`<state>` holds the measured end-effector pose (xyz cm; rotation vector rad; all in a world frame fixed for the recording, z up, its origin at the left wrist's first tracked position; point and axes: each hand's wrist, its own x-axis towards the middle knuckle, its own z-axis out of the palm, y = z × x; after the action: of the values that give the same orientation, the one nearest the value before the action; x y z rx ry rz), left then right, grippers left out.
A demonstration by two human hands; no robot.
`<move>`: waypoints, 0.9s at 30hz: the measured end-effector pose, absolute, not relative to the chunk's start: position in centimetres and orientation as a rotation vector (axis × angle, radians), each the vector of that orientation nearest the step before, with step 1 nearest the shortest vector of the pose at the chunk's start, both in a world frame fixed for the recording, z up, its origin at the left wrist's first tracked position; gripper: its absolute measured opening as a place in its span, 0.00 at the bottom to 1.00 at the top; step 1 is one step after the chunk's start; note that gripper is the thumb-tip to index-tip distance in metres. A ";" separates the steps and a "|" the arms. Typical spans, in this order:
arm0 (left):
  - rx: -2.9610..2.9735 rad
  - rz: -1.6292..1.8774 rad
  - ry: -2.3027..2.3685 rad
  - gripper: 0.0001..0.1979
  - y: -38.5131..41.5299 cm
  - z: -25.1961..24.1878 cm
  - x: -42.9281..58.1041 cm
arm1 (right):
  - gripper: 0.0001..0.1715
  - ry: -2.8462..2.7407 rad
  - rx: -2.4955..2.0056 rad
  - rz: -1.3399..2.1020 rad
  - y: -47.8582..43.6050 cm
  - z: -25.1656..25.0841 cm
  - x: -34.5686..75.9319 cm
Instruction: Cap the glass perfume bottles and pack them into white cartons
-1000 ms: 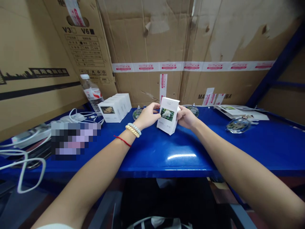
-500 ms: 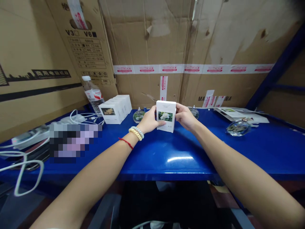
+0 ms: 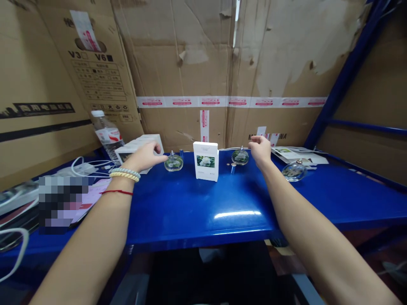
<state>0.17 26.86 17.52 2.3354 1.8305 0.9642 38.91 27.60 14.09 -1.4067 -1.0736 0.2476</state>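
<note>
A white box with a white-flower picture (image 3: 205, 162) stands upright on the blue table, touched by neither hand. My left hand (image 3: 144, 157) is open to its left, thumb stretched out and fingers bent, in front of a row of white boxes (image 3: 140, 143). Just past the thumb stands a round glass perfume bottle (image 3: 173, 162), with a blue cap (image 3: 181, 153) behind it. My right hand (image 3: 261, 150) is raised on the other side, fingers loosely bent and apart, with nothing visible in them. Near it is a second perfume bottle (image 3: 240, 156), with a small shiny cap (image 3: 233, 169) before it.
Another glass bottle (image 3: 294, 170) leans at the right, by flat printed cards (image 3: 299, 156). A water bottle (image 3: 108, 136), white cables (image 3: 83, 167) and a phone-like blurred item lie left. Cardboard (image 3: 187, 63) walls the back; a blue post (image 3: 343, 76) rises at right.
Both hands have let go of the flower-picture box, which stays standing. The left hand has moved left towards the box row, the right hand to the right. The view has shifted slightly.
</note>
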 end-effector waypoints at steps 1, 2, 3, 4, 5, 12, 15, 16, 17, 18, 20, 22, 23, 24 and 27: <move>2.333 0.874 1.843 0.15 27.2 17.2 0.0 | 0.27 -1.098 -1.477 0.267 27.8 13.8 39.1; 2.329 0.792 1.860 0.19 27.6 16.9 0.0 | 0.28 -1.126 -1.530 0.286 27.9 13.4 39.3; 2.329 0.706 1.877 0.21 27.9 16.6 0.0 | 0.28 -1.155 -1.567 0.301 28.0 13.2 39.3; 2.339 0.622 1.888 0.21 28.2 16.3 0.1 | 0.28 -1.180 -1.592 0.309 28.0 12.9 39.3; 2.357 0.551 1.892 0.20 28.5 16.0 0.2 | 0.28 -1.204 -1.612 0.315 28.1 12.7 39.2; 2.411 0.433 1.939 0.12 29.9 14.9 0.9 | 0.30 -1.340 -1.771 0.344 27.8 12.3 38.5; 2.394 0.425 2.020 0.13 30.3 14.5 1.4 | 0.31 -1.358 -1.819 0.347 27.6 12.5 38.2; 2.383 0.430 2.057 0.14 30.4 14.3 1.5 | 0.31 -1.364 -1.830 0.349 27.5 12.6 38.1; 2.367 0.438 2.090 0.15 30.6 14.1 1.7 | 0.31 -1.368 -1.840 0.351 27.4 12.7 38.0; 2.347 0.455 2.119 0.16 30.7 13.9 1.9 | 0.31 -1.372 -1.848 0.353 27.3 12.8 38.0; 2.296 0.508 2.161 0.19 31.0 13.5 2.2 | 0.30 -1.378 -1.859 0.357 27.2 12.9 37.9; 2.245 0.567 2.183 0.21 31.3 13.1 2.4 | 0.30 -1.386 -1.866 0.359 27.1 12.9 37.9; 2.227 0.588 2.186 0.22 31.5 12.9 2.5 | 0.30 -1.389 -1.870 0.360 27.1 12.9 38.0; 2.214 0.602 2.187 0.22 31.5 12.8 2.6 | 0.31 -1.391 -1.873 0.361 27.1 12.9 38.0; 2.199 0.606 2.182 0.22 31.7 12.5 2.6 | 0.32 -1.394 -1.876 0.361 27.1 12.8 38.2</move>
<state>2.59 31.68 12.51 2.1987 2.1815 0.6059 38.15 27.14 12.76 -1.8760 -1.3940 0.3609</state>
